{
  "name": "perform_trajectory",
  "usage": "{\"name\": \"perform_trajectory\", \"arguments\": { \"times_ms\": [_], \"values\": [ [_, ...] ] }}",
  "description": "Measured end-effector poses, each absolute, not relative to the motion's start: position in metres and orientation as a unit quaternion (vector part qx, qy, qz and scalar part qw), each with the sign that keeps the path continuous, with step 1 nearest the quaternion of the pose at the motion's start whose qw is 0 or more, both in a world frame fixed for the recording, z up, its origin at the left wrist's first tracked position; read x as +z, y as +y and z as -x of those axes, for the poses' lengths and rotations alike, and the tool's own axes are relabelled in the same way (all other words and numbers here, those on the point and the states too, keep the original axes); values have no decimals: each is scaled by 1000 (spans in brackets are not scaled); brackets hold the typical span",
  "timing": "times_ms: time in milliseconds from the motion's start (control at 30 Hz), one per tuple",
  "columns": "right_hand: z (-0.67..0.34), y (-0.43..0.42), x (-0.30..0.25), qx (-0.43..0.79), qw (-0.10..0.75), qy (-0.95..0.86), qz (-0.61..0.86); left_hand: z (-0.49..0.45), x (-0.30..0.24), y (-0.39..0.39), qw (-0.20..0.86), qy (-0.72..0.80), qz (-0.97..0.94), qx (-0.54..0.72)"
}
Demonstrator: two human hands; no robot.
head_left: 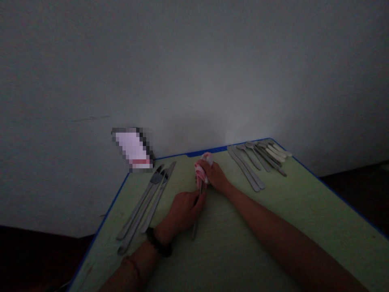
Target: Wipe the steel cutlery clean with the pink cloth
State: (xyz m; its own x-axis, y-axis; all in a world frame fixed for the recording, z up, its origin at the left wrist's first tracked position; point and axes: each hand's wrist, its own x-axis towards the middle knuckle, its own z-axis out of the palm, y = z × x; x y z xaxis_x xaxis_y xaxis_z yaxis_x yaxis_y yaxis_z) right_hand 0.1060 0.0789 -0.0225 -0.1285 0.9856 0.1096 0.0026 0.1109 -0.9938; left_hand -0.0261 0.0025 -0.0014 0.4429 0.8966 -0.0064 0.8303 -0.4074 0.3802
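Tabletop: pale green (243, 243) with faint streaks, bordered by a blue edge (337, 196); it narrows toward the far side, where it meets the wall.
Floor: dark (33, 259) at left and right, beyond the table's sides; detail lost in the dim light.
Left cutlery group: long metal pieces (136, 211) lying close together, handles toward the near side, broader ends toward the far side.
Right cutlery group: metal pieces (247, 170) fanned near the far right corner, among them some with pale handles (276, 153).
Panel: bright, dark-edged and pixelated (133, 148), standing tilted at the far left corner; its content cannot be read.
Wall: plain grey (194, 73), with a thin dark mark at left.
Left arm: enters from the near left, wearing a dark bracelet (159, 243) and a thin reddish band (131, 263).
Left hand: curled (187, 207), fingers closed round a slender metal utensil (194, 231), whose handle end projects toward the near side.
Right arm: extends from the near right toward the middle.
Right hand: farther than the left (215, 174), gripping a pink-and-white cloth (200, 172) around the utensil's far end; the utensil's head is hidden.
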Motion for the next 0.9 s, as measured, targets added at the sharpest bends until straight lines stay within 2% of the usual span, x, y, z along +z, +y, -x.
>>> {"name": "perform_trajectory", "arguments": {
  "times_ms": [900],
  "values": [
    [-106,78,-22,495,494,-562,441,25,2,1,157,511,-839,101]
  ]
}}
